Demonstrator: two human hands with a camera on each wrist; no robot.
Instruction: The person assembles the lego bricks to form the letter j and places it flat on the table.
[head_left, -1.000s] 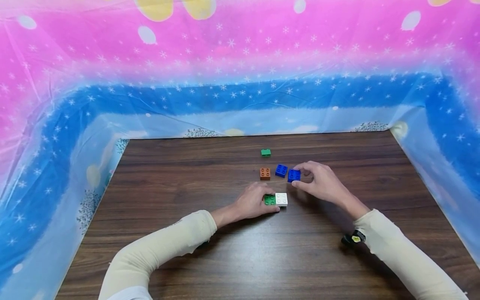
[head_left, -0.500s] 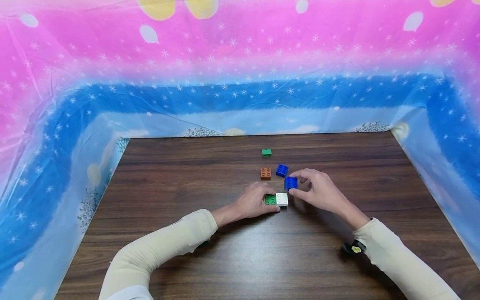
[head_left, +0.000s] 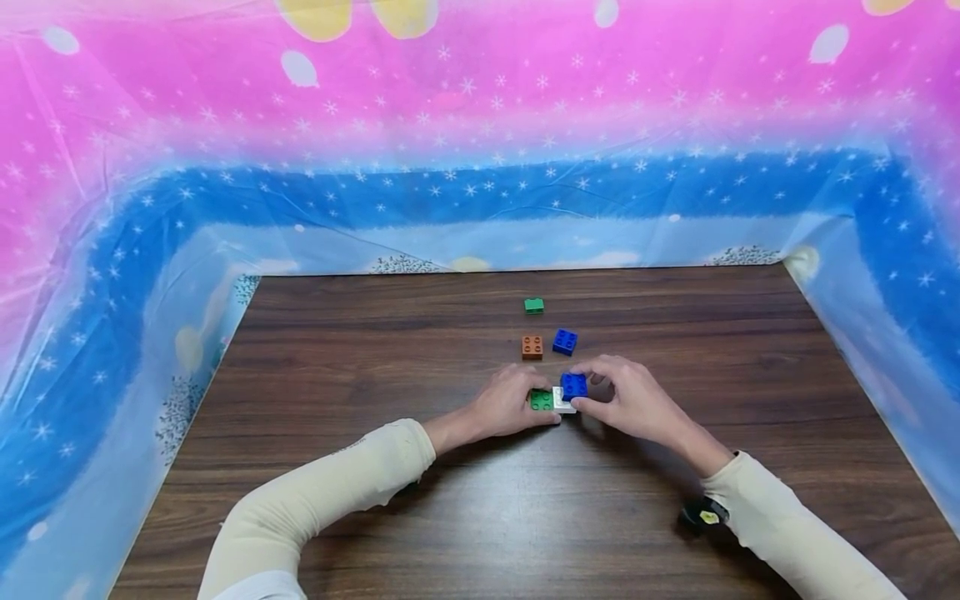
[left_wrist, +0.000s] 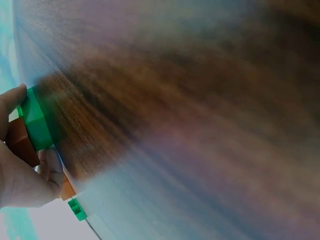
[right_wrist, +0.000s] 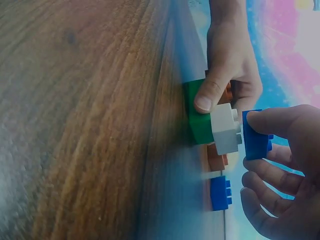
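My left hand grips a small stack of toy building bricks on the table. Its base is a green brick; a white brick sits on top at the right end. A brown brick also sits on the green one, mostly covered by the hand. Between thumb and fingers, my right hand pinches a blue brick, studs up. In the right wrist view that brick hovers just over the white brick's studs, with a narrow gap. From the head view it overlaps the white brick's back right part.
Behind the hands lie a loose orange-brown brick, a second blue brick and, farther back, a small green brick. A patterned pink and blue cloth borders the wooden table at the back and sides.
My right hand has lifted its blue brick from beside the other blue one and brought it nearer and leftward, over the white brick. The left hand stays with the stack.
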